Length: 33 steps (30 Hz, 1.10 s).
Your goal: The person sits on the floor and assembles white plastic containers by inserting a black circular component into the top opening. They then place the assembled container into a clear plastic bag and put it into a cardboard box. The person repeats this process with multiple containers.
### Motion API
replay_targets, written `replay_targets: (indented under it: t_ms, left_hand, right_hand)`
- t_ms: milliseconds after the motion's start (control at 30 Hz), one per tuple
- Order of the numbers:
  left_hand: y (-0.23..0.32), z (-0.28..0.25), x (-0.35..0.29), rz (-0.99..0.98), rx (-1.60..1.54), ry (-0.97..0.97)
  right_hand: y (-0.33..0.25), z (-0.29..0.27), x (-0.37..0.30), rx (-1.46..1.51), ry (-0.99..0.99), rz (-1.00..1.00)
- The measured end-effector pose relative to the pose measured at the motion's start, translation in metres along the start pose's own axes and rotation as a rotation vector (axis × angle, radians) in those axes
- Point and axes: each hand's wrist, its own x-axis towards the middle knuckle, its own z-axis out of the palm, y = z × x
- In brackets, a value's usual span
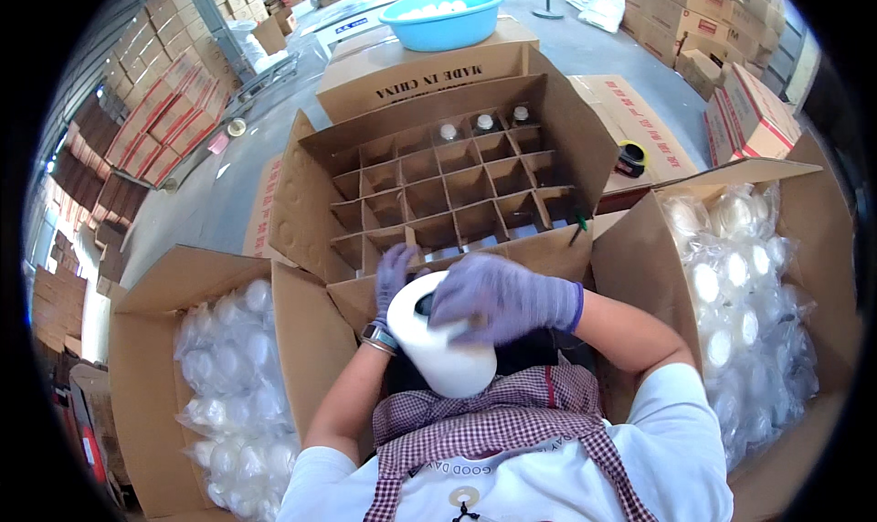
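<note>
A thick white roll (448, 353) with a dark hollow core leans at a slant against my lap. My right hand (516, 298), in a purple knit glove and slightly blurred, curls over its upper end and side. Behind the roll, my gloved left hand (395, 274) reaches up at the front wall of the divided carton, its visible fingers apart; the roll hides part of it. The divided carton (438, 189) stands open before me, split into cells by cardboard dividers. Several clear bottles with pale caps (484, 123) show in its far right cells.
Open cartons hold bagged white round pieces at left (239, 367) and right (731, 275). A blue basin (443, 21) with white items sits on a closed carton (343, 76) behind. A tape roll (631, 158) lies on cardboard at right. Stacked boxes (169, 111) line the left side.
</note>
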Motion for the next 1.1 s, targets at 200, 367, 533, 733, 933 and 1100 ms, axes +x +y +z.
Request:
replay_targets:
  t_ms: [200, 367, 533, 733, 933, 1100]
  left_hand:
    - [0.060, -0.010, -0.050, -0.501, -1.145, -0.646]
    - [0.117, -0.070, -0.079, -0.503, -0.613, -0.196]
    - [0.123, -0.105, -0.070, -0.727, -1.027, -0.439]
    - [0.077, -0.123, -0.059, -0.805, -1.444, -0.665]
    - [0.121, -0.101, -0.073, -0.724, -1.030, -0.449]
    - [0.064, -0.113, -0.070, -0.440, -1.427, -0.769]
  right_hand:
    - [-0.077, 0.026, 0.028, 0.010, -0.259, -0.353]
    - [0.022, 0.034, -0.042, 0.366, 0.096, 0.708]
    - [-0.023, 0.018, -0.017, 0.100, 0.011, 0.512]
    - [-0.035, 0.015, 0.020, 0.150, -0.254, -0.011]
    - [0.001, 0.039, -0.028, 0.376, -0.028, 0.740]
    - [-0.069, 0.016, 0.028, 0.009, -0.507, -0.167]
